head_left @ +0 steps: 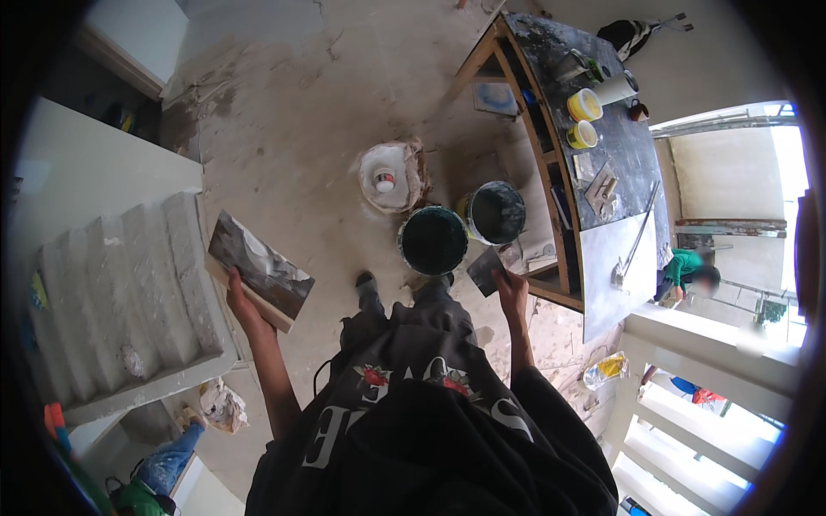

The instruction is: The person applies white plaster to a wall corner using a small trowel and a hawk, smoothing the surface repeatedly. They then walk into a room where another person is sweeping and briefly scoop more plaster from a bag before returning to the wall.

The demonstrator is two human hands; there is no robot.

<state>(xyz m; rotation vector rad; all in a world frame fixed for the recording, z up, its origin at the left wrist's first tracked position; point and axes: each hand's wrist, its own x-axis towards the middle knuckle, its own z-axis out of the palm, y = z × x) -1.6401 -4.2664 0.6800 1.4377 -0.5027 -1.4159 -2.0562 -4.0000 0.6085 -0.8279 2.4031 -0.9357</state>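
In my left hand (pixel 243 301) is a rectangular plasterer's hawk (pixel 291 292) with a pale wooden edge, tilted at the left. White plaster (pixel 258 255) lies smeared across its dark face. My right hand (pixel 514 297) grips a flat, dark, rectangular trowel (pixel 487 273); its handle is hidden by the fingers. Just beyond the trowel stand two dark-looking buckets, one (pixel 433 242) before my feet and another (pixel 496 213) farther right. Past them a pale, crusted basin (pixel 381 160) sits on the floor with a small white tub (pixel 384 180) in it.
A long worktable (pixel 632 155) on the right carries yellow tubs (pixel 584 105), cans, tools and a pale board (pixel 615 262). Grey steps (pixel 129 292) rise at the left. One person (pixel 688 267) in green is at far right, another (pixel 168 460) at lower left. A crumpled bag (pixel 224 406) lies near the steps.
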